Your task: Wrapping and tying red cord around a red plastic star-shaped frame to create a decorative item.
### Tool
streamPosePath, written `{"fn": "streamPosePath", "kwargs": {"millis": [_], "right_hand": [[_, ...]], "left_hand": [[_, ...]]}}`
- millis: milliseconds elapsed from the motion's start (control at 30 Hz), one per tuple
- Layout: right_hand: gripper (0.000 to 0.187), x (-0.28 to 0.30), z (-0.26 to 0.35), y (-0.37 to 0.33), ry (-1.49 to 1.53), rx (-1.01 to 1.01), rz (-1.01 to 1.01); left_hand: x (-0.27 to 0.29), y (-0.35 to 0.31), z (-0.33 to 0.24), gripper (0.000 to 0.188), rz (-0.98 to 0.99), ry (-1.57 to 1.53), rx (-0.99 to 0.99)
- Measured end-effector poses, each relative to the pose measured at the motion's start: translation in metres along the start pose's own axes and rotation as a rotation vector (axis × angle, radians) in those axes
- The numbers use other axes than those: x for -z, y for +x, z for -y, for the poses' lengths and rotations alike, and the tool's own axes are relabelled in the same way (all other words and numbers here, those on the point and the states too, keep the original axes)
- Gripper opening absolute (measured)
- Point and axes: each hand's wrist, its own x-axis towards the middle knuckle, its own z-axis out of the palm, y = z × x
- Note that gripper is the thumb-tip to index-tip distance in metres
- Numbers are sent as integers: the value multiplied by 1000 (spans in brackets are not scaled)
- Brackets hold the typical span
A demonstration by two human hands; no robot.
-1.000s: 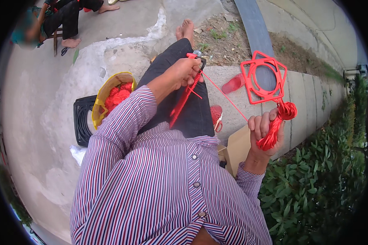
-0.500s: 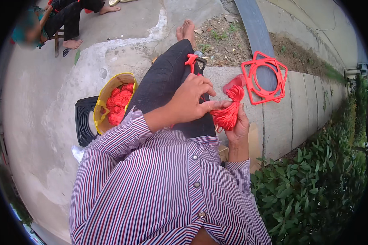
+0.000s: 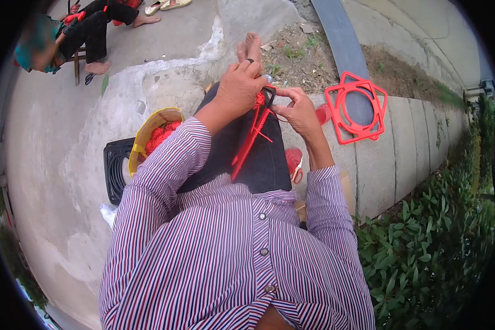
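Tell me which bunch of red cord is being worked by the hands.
The red cord lying on the dark-trousered knee, both hands on its top end; the other red bunch sits in the yellow basket, untouched.

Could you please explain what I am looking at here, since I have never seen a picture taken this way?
There is no machine here: a person works with two bare hands. The picture comes from a wide fisheye camera worn on the person's head and looking down, so straight edges bend near the rim and the striped sleeves come in from below.

The person sits on a concrete ledge with legs stretched out. The left hand and the right hand meet over the knee and work on red cord, which trails down the dark trouser leg. Which hand grips it I cannot tell exactly.

On the ledge to the right lies a red frame. To the left stands a yellow basket of red material beside a black crate. Another person sits at the upper left. Green plants grow at the right.
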Motion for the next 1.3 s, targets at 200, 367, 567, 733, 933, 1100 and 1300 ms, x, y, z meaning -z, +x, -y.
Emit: {"fn": "streamPosePath", "kwargs": {"millis": [200, 367, 567, 733, 933, 1100, 1300], "right_hand": [[36, -14, 0, -3, -426, 39, -144], [29, 24, 30, -38, -155, 180, -339], [36, 27, 95, -108, 521, 411, 150], [40, -16, 116, -127, 593, 377, 434], [44, 26, 146, -130, 949, 694, 268], [40, 29, 154, -129, 957, 669, 15], [20, 37, 77, -58, -759, 414, -138]], "left_hand": [[-23, -4, -15, 22, 153, -383, 435], [-11, -23, -18, 23, 88, -586, 445], [-26, -34, -33, 21, 459, -1238, 764], [-27, -41, -35, 23, 370, -1165, 725], [-26, -38, -32, 20, 526, -1133, 764], [-24, -26, -56, 16, -157, -381, 361], [-11, -6, -18, 18, 2, -1095, 849]]}}
